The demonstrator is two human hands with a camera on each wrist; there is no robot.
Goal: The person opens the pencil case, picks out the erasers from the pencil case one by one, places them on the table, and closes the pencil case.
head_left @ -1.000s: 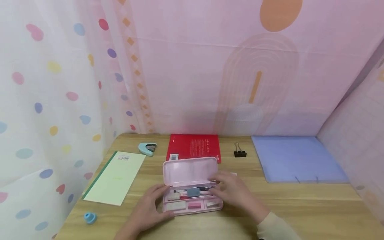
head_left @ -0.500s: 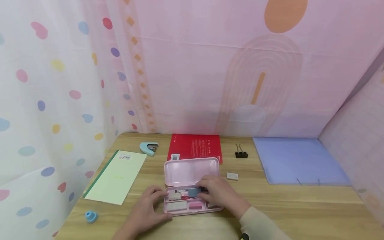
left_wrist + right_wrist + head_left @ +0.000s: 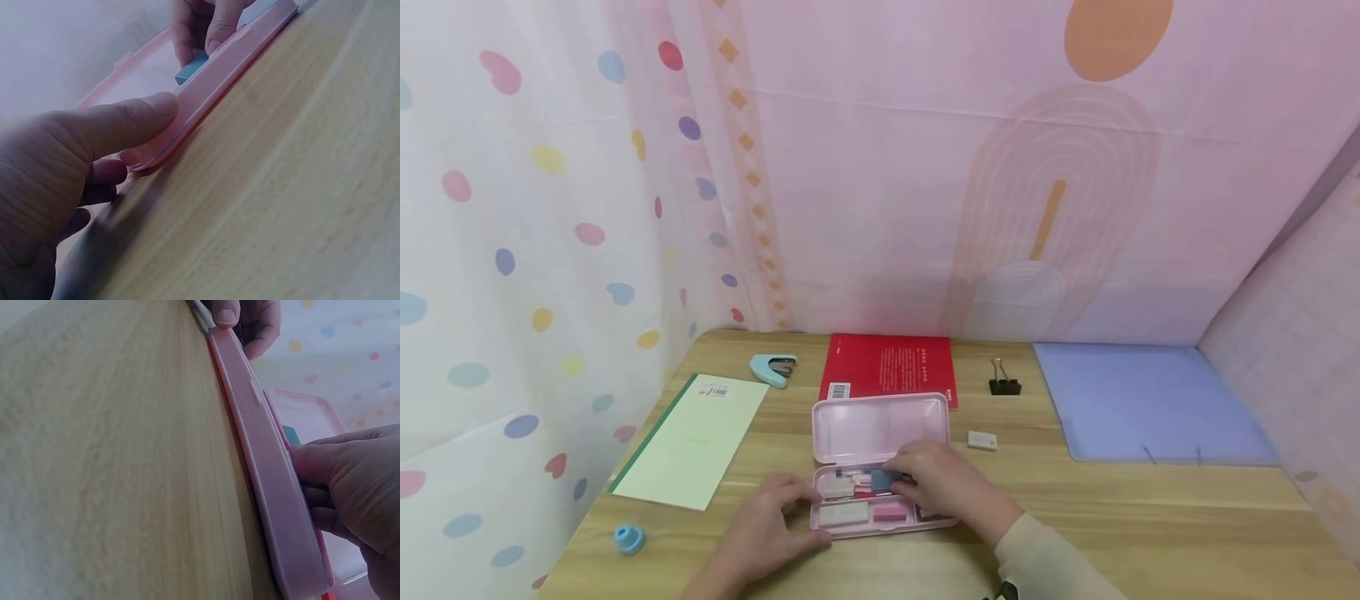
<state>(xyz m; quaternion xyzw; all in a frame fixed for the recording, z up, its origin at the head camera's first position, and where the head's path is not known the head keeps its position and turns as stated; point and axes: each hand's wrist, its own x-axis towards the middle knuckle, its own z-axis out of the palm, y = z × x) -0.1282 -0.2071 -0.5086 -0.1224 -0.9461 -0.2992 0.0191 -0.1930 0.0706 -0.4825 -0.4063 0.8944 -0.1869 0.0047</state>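
Observation:
A pink pencil case [image 3: 882, 427] lies on the table, its lid raised at the back. My left hand [image 3: 767, 527] holds the case by its left end, thumb at the front corner. Over the right half of the back compartment, my right hand [image 3: 946, 482] pinches a blue eraser [image 3: 882, 479] between thumb and fingers. In the left wrist view the blue eraser [image 3: 190, 70] pokes out below those fingertips. Pens lie beside it, partly hidden by the hand. The front compartments hold a white block [image 3: 842, 513] and a pink eraser [image 3: 890, 511].
Behind the case lies a red book [image 3: 889, 367]. A white eraser [image 3: 982, 440], a black binder clip [image 3: 1004, 386] and a blue folder [image 3: 1150, 400] lie to the right. On the left are a green notebook [image 3: 692, 442], a stapler [image 3: 773, 368] and a small blue cone-shaped piece [image 3: 628, 538].
My right hand has moved left from the case's right end and taken hold of the blue eraser. The white eraser on the table came into full view. My left hand stays at the case.

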